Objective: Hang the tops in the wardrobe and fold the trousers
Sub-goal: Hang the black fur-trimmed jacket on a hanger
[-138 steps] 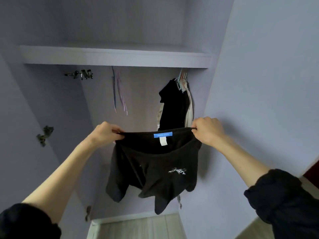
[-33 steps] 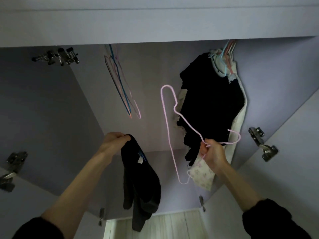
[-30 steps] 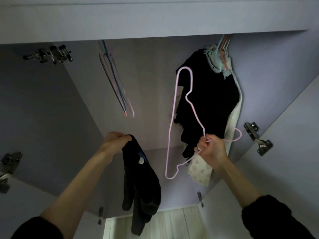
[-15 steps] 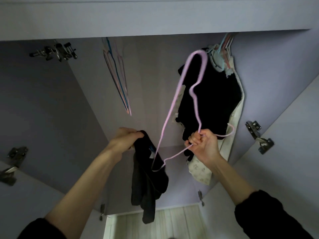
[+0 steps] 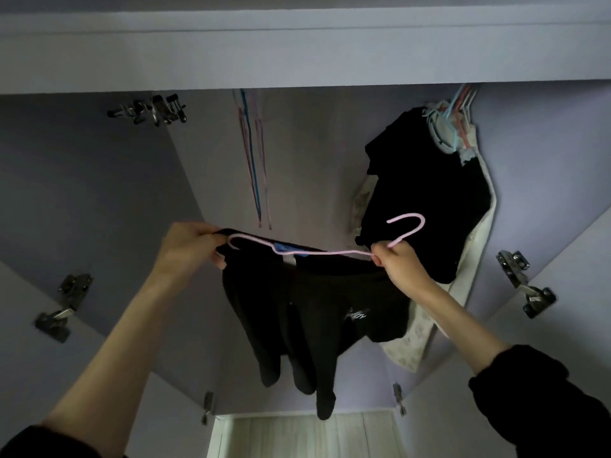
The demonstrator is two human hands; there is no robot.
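left hand [image 5: 188,247] pinching collar of black top [image 5: 314,309]; right hand [image 5: 395,259] gripping pink hanger [image 5: 330,252] near its hook, one end at the neckline. hanger not yet seated. several garments [image 5: 426,193] already hung at right. trousers not in view, judged pending.

dim, flat light; soft focus; wide-angle bending at edges

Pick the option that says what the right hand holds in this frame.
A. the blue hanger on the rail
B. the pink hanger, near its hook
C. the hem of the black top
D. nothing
B: the right hand pinches the pink hanger just below its hook, while the left hand grips the collar of the black top at the hanger's far end.
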